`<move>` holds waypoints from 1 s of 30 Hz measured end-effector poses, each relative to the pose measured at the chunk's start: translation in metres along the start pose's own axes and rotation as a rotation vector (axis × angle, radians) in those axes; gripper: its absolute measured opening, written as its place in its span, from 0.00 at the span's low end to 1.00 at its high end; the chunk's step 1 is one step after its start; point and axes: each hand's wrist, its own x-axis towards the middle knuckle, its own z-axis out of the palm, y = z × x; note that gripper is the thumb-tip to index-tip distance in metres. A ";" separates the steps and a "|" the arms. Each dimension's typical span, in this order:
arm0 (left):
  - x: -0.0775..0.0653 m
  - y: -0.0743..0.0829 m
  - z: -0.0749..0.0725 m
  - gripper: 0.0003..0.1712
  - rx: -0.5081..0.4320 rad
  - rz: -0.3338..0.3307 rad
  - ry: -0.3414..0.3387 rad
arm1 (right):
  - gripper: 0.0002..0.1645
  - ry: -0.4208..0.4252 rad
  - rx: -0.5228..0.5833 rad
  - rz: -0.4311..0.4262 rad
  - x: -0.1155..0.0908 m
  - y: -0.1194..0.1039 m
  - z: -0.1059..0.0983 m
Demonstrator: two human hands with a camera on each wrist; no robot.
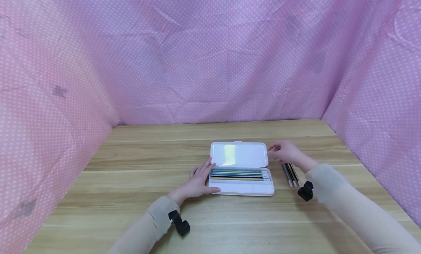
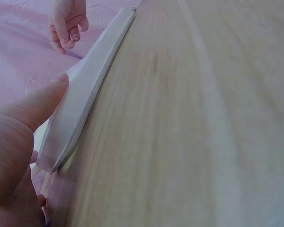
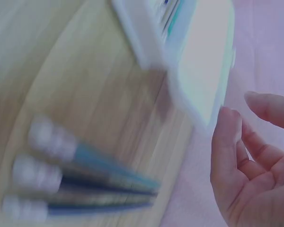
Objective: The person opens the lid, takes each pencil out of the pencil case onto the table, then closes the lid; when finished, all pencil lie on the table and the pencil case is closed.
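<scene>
Pencil case (image 1: 241,188) is lying before the worktop's (image 1: 144,159) far edge, wide left grip (image 1: 197,182) touching it, parted right grip (image 1: 287,151) hovering.

Bright, diffuse light leaves a yellowish glare on the white rectangular plastic lid (image 1: 250,155) and soft shadows across the pale wooden tabletop (image 1: 148,151), while motion-like blur smears the slim dark pencils with pale ends (image 3: 94,186).

I'm standing by what looks like a makeshift recording corner: pink dotted cloth (image 1: 210,64) hangs behind and along both sides of a wood-grain table (image 1: 131,181), and black cameras (image 1: 179,223) sit at the person's wrists. Home or office, I can't tell.
</scene>
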 end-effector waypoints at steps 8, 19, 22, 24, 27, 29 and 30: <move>0.000 0.000 0.000 0.52 -0.007 -0.001 -0.004 | 0.17 -0.081 -0.008 -0.055 -0.002 -0.028 0.031; 0.000 0.001 0.000 0.51 -0.013 0.006 0.001 | 0.15 -0.138 -0.047 -0.117 0.009 -0.043 0.059; 0.000 0.001 0.000 0.51 -0.017 0.006 0.002 | 0.17 -0.187 -0.143 -0.221 0.011 -0.045 0.066; 0.000 0.001 0.000 0.51 -0.017 0.004 0.001 | 0.18 -0.220 -0.206 -0.296 0.011 -0.045 0.070; 0.001 0.001 0.001 0.51 -0.011 0.000 -0.001 | 0.19 -0.243 -0.267 -0.346 0.009 -0.043 0.075; 0.001 0.001 0.001 0.52 -0.010 -0.006 -0.006 | 0.18 -0.239 -0.312 -0.361 0.008 -0.043 0.078; 0.001 0.001 0.001 0.52 -0.011 -0.009 -0.010 | 0.18 -0.235 -0.340 -0.366 0.007 -0.042 0.079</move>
